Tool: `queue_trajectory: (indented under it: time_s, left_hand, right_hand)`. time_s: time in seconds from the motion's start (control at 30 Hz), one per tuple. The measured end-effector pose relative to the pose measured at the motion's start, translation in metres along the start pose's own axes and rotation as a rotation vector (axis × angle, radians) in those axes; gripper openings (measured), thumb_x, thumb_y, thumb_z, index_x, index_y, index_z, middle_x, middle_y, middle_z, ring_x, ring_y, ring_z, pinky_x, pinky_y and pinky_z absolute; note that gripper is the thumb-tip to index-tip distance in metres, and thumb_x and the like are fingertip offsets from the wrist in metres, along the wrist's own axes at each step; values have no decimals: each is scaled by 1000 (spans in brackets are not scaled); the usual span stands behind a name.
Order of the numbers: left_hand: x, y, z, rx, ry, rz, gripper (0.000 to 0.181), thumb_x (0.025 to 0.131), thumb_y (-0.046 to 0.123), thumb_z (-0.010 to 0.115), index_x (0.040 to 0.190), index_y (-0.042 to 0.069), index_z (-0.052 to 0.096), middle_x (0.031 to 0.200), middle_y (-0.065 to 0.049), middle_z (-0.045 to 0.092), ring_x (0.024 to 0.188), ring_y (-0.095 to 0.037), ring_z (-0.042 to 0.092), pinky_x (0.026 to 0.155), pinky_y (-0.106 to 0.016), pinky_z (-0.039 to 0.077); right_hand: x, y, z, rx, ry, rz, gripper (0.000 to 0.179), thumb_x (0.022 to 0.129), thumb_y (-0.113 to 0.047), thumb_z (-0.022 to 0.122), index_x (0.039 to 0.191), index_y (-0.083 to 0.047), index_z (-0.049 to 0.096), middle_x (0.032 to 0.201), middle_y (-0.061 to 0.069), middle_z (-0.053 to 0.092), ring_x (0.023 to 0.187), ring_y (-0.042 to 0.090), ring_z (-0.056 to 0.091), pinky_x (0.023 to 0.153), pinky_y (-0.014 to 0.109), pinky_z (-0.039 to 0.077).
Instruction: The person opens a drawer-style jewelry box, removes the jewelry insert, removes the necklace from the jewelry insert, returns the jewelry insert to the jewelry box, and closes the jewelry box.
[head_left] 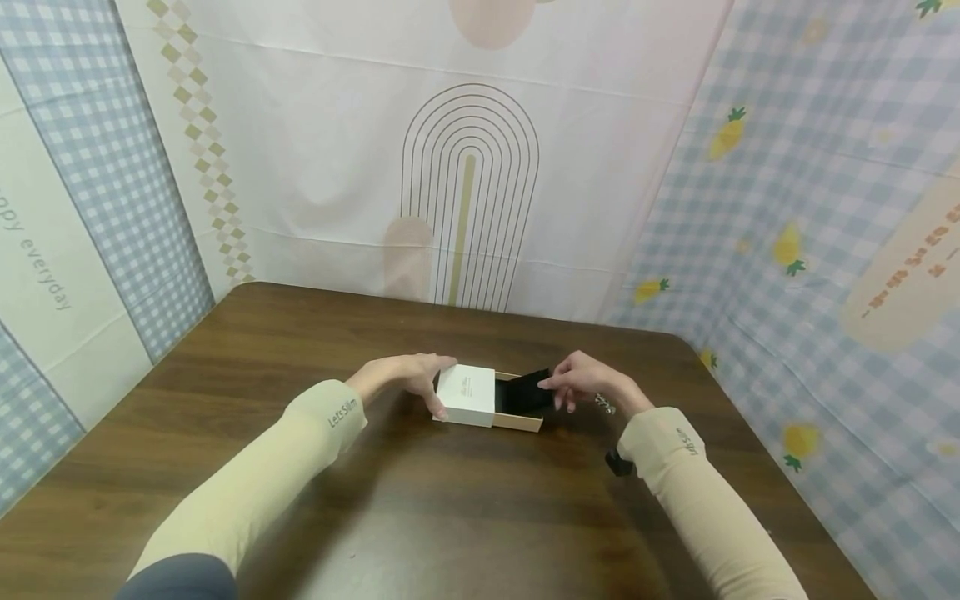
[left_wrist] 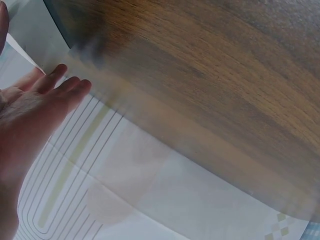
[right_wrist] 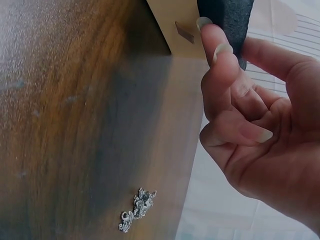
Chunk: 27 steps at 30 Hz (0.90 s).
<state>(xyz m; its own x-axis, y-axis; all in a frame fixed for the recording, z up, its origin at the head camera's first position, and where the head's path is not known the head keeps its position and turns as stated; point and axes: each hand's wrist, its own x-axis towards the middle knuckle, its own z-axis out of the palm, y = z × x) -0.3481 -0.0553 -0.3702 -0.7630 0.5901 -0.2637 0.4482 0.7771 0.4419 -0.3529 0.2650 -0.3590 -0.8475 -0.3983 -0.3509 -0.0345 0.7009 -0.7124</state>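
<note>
A white box (head_left: 465,392) with small print on its lid lies on the table, its tan drawer (head_left: 517,422) pulled partway out to the right. My left hand (head_left: 411,377) holds the box by its left end, thumb at the near corner and fingers at the far side. In the left wrist view those fingers (left_wrist: 75,89) lie along the white wall. With thumb and fingertips, my right hand (head_left: 585,379) pinches a black foam-like insert (right_wrist: 235,20), its right end tilted up out of the drawer. Its other end is still inside the drawer.
A silver chain (right_wrist: 140,207) lies in a small heap on the brown table (head_left: 450,500), close to the right wrist. Black gear (head_left: 618,462) sits at the right cuff. Printed cloths (head_left: 315,150) hang behind the table and along both sides.
</note>
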Motion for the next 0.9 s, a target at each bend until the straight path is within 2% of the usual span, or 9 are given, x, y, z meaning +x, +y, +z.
queue_trajectory:
  time_s: [0.17, 0.37, 0.63, 0.8, 0.9]
  left_hand:
    - [-1, 0, 0, -25, -6, -1, 104, 71, 33, 86, 150, 1, 26, 150, -19, 39, 139, -33, 37, 115, -48, 33]
    - [1, -1, 0, -22, 1, 1, 105, 70, 33, 87, 150, 1, 27, 146, -17, 44, 136, -31, 41, 113, -46, 34]
    - [1, 0, 0, -33, -4, -9, 104, 69, 32, 87, 150, 3, 29, 145, -16, 46, 134, -29, 42, 113, -45, 35]
    - [3, -1, 0, -22, 5, 6, 97, 68, 31, 88, 145, 4, 36, 132, -12, 54, 122, -25, 50, 107, -42, 40]
    - [4, -1, 0, -7, 8, 13, 95, 67, 32, 89, 143, 4, 38, 127, -11, 57, 118, -24, 51, 106, -41, 41]
  right_hand:
    - [1, -3, 6, -1, -1, -15, 30, 95, -22, 62, 75, 1, 64, 61, 9, 67, 45, 13, 57, 47, 28, 47]
    - [4, -4, 9, -19, 4, -16, 30, 95, -22, 62, 74, 0, 64, 59, 6, 66, 46, 10, 56, 51, 31, 50]
    - [9, -7, 14, -98, 27, -35, 38, 94, -24, 64, 61, -7, 57, 52, 0, 58, 45, 10, 50, 47, 24, 45]
    - [13, -10, 16, -131, 41, -38, 39, 93, -25, 65, 58, -8, 57, 50, -2, 55, 43, 9, 47, 43, 20, 38]
    - [15, -11, 18, -139, 47, -46, 39, 92, -23, 66, 57, -8, 58, 49, -2, 55, 43, 9, 46, 43, 20, 38]
